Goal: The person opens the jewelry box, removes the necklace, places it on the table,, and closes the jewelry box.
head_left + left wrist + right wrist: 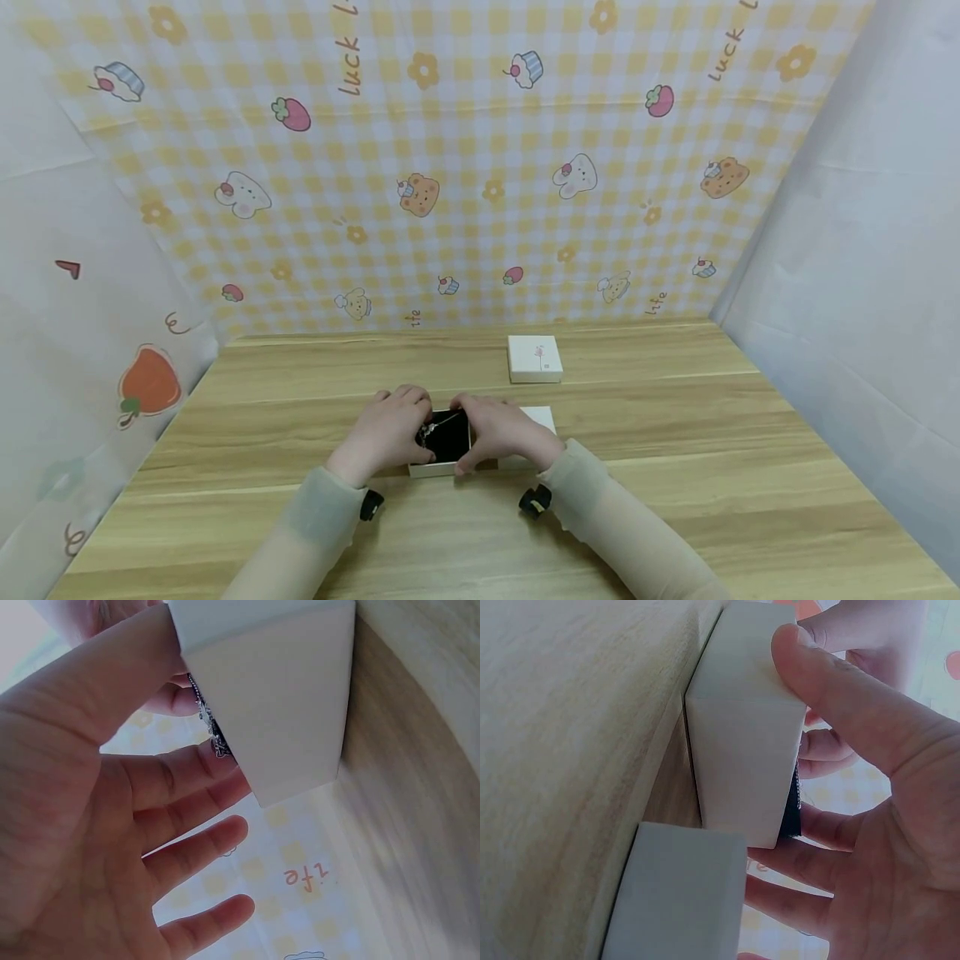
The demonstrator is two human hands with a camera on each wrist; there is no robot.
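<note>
A white box base [438, 469] stands on the table with a black pad [452, 442] in it. In the right wrist view the pad's dark edge [790, 814] shows above the rim. A thin silver chain with an ornament [427, 431] lies across the pad's left part. My left hand [390, 429] spans the pad's left end, thumb at the near edge and forefinger at the far edge beside the chain; the thumb tip is hidden behind the box wall. My right hand [504, 427] grips the box's right end, thumb on the near wall and fingers at the far side.
A white piece like a box lid [542, 417] lies right of the open box, partly under my right hand. Behind it stands a closed white box [535, 358] with a small pink print. A checked cloth [480, 167] hangs along the back edge of the wooden table [660, 500].
</note>
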